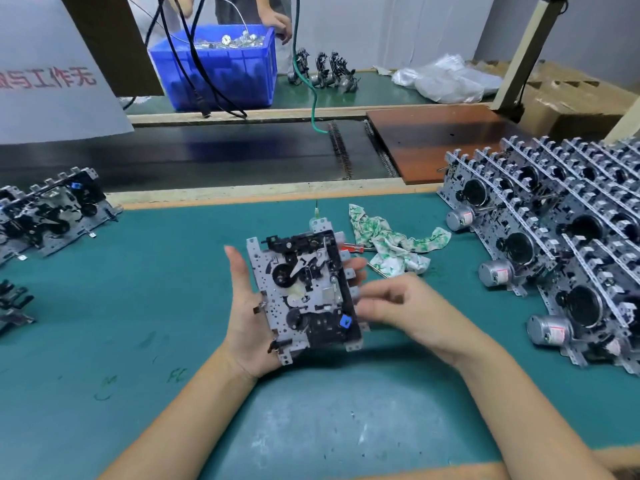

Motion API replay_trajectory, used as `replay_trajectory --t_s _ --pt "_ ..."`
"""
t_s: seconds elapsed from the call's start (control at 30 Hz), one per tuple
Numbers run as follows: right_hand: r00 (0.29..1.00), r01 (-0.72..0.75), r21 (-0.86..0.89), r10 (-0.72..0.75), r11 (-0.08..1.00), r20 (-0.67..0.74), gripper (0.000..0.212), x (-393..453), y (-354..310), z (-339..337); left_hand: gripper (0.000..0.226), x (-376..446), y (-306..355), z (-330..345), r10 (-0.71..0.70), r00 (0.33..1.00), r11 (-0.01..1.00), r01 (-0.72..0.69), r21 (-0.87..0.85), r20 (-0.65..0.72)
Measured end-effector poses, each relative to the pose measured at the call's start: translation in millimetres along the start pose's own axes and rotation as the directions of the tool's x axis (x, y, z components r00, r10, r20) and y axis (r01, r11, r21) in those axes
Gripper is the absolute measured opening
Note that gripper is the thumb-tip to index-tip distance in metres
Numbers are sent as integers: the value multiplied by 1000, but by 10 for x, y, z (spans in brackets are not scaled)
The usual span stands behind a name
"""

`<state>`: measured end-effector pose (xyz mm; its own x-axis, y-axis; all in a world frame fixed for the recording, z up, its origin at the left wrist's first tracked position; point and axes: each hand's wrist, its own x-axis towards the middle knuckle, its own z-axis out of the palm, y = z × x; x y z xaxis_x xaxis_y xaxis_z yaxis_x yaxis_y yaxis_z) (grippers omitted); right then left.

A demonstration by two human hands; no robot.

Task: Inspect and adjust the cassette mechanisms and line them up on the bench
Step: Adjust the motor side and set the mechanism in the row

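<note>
So the cassette mechanism (304, 296) is up off the counter (173, 306), held over its middle, face up toward the camera. The left hand (247, 317) cradles it from underneath, palm up, thumb straight along the left side and fingertips poking out past the right edge, so it's more of a flat supporting hold than a curled grip. The right hand (398, 306) comes in from the right with fingers bent against the right edge; whether it's pinching a part or just touching, can't tell, it's blurry.

My guess on handling: stiff stamped metal plate, light-ish, but all those little levers and springs look easy to bend. I'd hold it by the plate edges only.

Finished-looking row of mechanisms (554, 237) stands along the right edge, more mechanisms (52, 209) at the left edge.
</note>
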<state>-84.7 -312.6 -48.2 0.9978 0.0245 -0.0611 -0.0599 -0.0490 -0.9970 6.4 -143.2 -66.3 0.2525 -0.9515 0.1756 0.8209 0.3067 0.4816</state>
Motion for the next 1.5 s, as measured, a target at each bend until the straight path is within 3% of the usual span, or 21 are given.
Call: replay_trajectory --t_s 0.07,0.13,0.17,0.23,0.33,0.43,0.57,0.67,0.77,0.87,0.93,1.03,1.13,1.23,1.5 --pt "926 88 -161 -140 983 -350 18 21 23 -94 104 8 0 -46 -2 997 998 7 61 -77" --pt "754 -39 -494 -299 869 -585 20 87 103 -147 98 18 -17 -83 -20 985 997 34 76 -174" --pt "729 -180 -642 -337 745 -596 15 129 137 -139 94 19 -36 -102 -24 979 997 39 69 -203" --pt "806 -365 -796 -264 483 -530 14 201 200 -77 90 14 -91 -141 -40 960 997 57 53 -278" --pt "841 -420 -851 -218 315 -496 21 284 266 -64 89 15 -139 -168 -92 919 993 112 32 -383" --pt "817 -471 -817 -185 332 -547 21 367 228 -146 89 34 -150 -178 -103 890 992 122 13 -444" --pt "873 -403 -846 -132 349 -470 15 392 178 -311 86 43 -156 -168 -116 866 991 131 -3 -487" --pt "909 -292 -778 -91 556 -407 6 326 140 -420 86 54 -147 -178 -120 863 990 142 8 -491" --pt "888 -143 -654 -196 742 -417 15 221 84 -454 84 67 -138 -177 -127 861 988 155 16 -493" --pt "887 16 -414 -204 910 -414 16 113 29 -399 85 70 -131 -179 -139 855 985 170 17 -500" --pt "921 29 -256 -126 966 -369 16 41 22 -323 85 75 -132 -182 -140 850 985 172 17 -509" --pt "986 -88 -53 79 995 -147 34 -73 37 -185 81 76 -141 -185 -128 845 986 164 25 -519" --pt "965 -255 21 253 967 67 43 -136 37 -101 74 76 -138 -196 -133 846 987 161 10 -516" --pt "936 -328 -23 328 944 123 45 -134 48 -75 77 74 -140 -192 -152 849 984 176 1 -505" --pt "933 -310 -37 312 950 179 43 -122 89 -28 84 76 -148 -189 -162 857 983 182 -7 -489"
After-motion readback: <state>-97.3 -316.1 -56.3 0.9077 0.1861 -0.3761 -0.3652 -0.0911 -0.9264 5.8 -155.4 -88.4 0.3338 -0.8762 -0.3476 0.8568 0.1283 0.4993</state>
